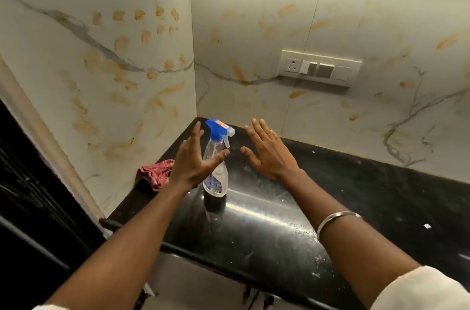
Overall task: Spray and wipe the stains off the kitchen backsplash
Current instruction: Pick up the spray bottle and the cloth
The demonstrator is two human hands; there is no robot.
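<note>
Fingers of both hands, left hand (189, 164) and right hand (269, 150), are spread wide, holding nothing, beside the spray bottle (216, 157). Nothing seems done yet: orange stains (122, 42) cover the backsplash (356, 17), and the red cloth (157, 172) lies unused.

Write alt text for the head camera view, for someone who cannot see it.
Two open bare hands, left hand and right hand, hover either side of an upright spray bottle on a black counter; a red cloth lies left, below an orange-stained backsplash.

Spray bottle (215, 157) blocks the corner (cloth (157, 172) left); counter (356, 195) rightward open.
</note>
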